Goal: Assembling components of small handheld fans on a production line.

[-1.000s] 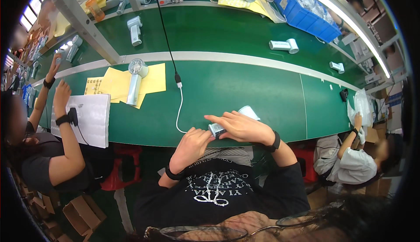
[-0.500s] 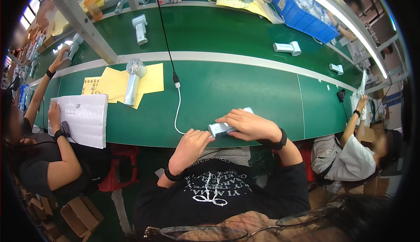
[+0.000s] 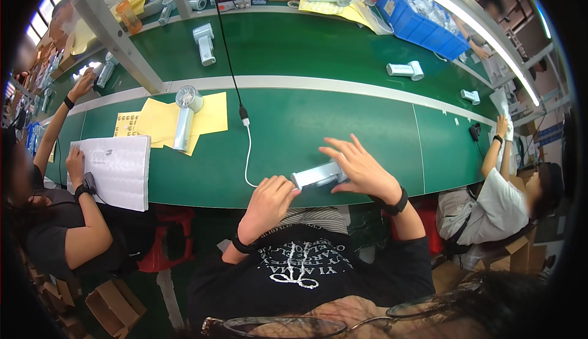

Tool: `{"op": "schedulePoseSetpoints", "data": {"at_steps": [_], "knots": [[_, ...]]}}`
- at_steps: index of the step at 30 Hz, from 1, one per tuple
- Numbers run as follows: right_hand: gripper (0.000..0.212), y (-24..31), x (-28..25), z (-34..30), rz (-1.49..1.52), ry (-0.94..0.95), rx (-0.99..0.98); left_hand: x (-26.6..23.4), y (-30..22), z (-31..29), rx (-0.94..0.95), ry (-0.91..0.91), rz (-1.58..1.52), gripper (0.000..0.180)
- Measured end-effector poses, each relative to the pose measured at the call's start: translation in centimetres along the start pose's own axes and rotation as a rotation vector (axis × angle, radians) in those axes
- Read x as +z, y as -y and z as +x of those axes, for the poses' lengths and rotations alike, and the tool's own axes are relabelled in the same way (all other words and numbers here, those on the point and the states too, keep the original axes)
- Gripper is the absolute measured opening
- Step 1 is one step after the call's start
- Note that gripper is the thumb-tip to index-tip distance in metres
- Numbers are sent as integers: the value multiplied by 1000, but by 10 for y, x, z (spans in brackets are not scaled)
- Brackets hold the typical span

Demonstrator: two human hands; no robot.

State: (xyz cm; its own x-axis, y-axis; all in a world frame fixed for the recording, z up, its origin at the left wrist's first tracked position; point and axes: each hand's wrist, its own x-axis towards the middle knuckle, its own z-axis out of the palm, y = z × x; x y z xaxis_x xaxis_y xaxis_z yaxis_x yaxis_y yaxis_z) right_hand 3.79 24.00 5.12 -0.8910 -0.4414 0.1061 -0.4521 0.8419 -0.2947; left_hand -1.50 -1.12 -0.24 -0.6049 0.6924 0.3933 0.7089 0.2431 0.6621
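A light blue handheld fan (image 3: 315, 175) lies on its side on the green table near the front edge. My left hand (image 3: 269, 203) is closed at the left end of its handle, pinching the end of the white charging cable (image 3: 247, 161); the fingers hide the plug, so I cannot see how far it is in. Over the fan's right end is my right hand (image 3: 364, 170), its fingers spread and raised and its thumb close to the fan. That hand partly covers the fan's head. The cable runs up to a black cord (image 3: 233, 75) hanging from above.
Another handheld fan (image 3: 184, 124) rests on yellow sheets (image 3: 213, 111) at left, beside a co-worker's white pad (image 3: 125, 170). Beyond the metal rail (image 3: 294, 83), several fans lie on a green belt (image 3: 294, 48). A blue bin (image 3: 416, 23) stands at the back right. Co-workers sit on both sides.
My right hand has opened and lifted off the fan, uncovering more of it. My left hand stays put. Fans on the belt have shifted right; the left co-worker's hand has come off one.
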Motion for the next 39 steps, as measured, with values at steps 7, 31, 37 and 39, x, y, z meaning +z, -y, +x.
{"op": "schedulePoseSetpoints", "data": {"at_steps": [7,31,37,39], "knots": [[75,-5,14,-18,448,-103,317,-4,2,-2,-84,-37,-143,16],[91,1,-35,-80,1312,-1153,-243,-20,5,-24,-311,-459,-378,32],[92,27,-54,-55,267,-1431,253,-13,1,-23,-303,-469,-329,33],[93,3,-52,-68,790,-1227,-61,-12,0,-22,-326,-439,-332,33]]}}
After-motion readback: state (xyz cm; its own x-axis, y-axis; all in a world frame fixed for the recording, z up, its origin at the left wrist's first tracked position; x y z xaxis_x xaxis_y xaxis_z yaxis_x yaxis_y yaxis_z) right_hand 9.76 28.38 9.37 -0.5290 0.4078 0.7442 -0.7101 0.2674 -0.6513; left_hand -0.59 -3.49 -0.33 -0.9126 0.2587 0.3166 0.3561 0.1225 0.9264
